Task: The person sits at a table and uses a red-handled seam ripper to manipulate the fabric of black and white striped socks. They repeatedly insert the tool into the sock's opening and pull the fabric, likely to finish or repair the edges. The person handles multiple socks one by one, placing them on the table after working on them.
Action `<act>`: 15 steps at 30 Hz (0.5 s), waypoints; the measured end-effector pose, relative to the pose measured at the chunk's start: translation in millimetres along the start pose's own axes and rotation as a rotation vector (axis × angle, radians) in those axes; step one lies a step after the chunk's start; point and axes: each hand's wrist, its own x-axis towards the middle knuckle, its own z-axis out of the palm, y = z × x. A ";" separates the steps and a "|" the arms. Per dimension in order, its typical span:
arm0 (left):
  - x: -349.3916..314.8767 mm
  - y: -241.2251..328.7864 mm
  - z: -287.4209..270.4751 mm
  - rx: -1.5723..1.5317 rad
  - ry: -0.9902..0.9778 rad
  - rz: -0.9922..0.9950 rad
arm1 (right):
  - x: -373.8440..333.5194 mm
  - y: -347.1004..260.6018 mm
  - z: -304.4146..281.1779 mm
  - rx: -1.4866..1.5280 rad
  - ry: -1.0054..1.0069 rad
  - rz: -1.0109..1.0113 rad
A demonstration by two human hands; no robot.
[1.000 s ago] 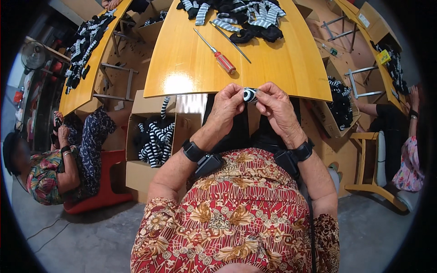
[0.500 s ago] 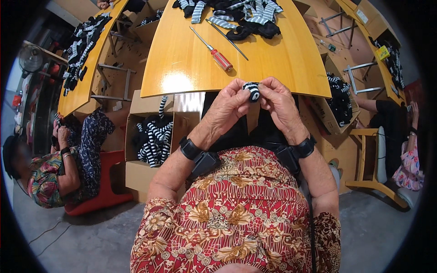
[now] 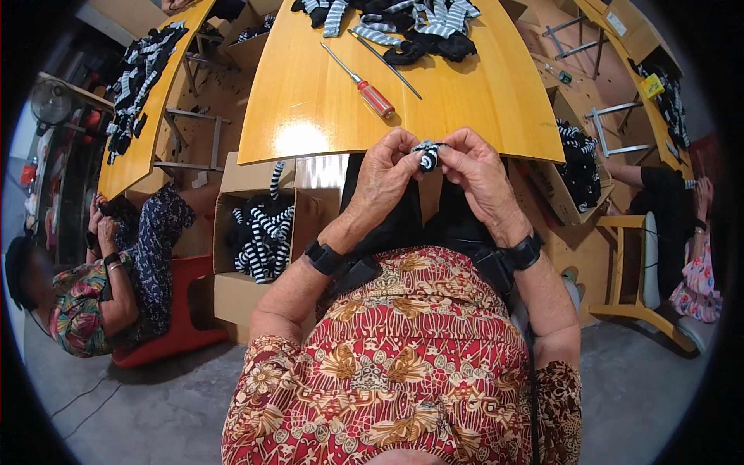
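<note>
Between my two hands, just off the table's near edge, is a small bunched black-and-white striped knit piece (image 3: 428,159). My left hand (image 3: 390,164) pinches its left side between thumb and fingers. My right hand (image 3: 471,164) grips its right side the same way. Part of the piece is hidden by the fingertips. Beyond my hands a screwdriver (image 3: 375,98) with a red handle lies on the yellow table (image 3: 310,101). Next to it lies a thin dark rod (image 3: 387,65). A pile of grey-striped and black knit pieces (image 3: 434,39) sits at the table's far side.
An open cardboard box (image 3: 244,298) of striped knit pieces stands left below the table; another box (image 3: 570,209) stands at the right. One person (image 3: 97,298) sits at the left on a red chair (image 3: 174,310). Another person (image 3: 697,271) is at the far right, near a wooden chair (image 3: 620,263).
The striped piece has been turned or rolled between my fingers, and a rounded black-and-white end now shows toward me. My hands have stayed nearly in place.
</note>
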 end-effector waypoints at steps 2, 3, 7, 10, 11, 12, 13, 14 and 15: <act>0.0 -0.3 2.8 -0.006 0.022 -0.054 | 0.5 -0.5 3.5 0.104 0.025 -0.045; -1.2 1.4 4.6 -0.026 0.038 -0.083 | 1.2 -0.3 2.7 0.115 0.017 -0.039; -3.2 3.4 8.8 -0.145 0.090 -0.183 | -0.1 -1.7 2.4 0.153 -0.007 0.003; -0.8 -4.3 4.6 -0.237 0.091 -0.149 | -2.5 -7.0 6.0 0.136 -0.009 0.009; 0.2 -3.8 6.1 -0.305 0.114 -0.150 | -2.6 -7.8 7.1 0.122 -0.009 0.005; 1.2 -1.5 8.8 -0.374 0.137 -0.151 | -2.9 -7.5 8.4 0.077 0.024 -0.009; 2.5 0.2 10.1 -0.443 0.160 -0.149 | -2.3 -7.6 10.0 0.030 0.055 -0.024; 3.7 0.0 9.8 -0.474 0.132 -0.143 | -1.9 -7.8 11.2 -0.017 0.085 -0.039; 4.8 -0.8 9.0 -0.505 0.105 -0.137 | -1.5 -10.0 12.3 -0.013 0.091 -0.043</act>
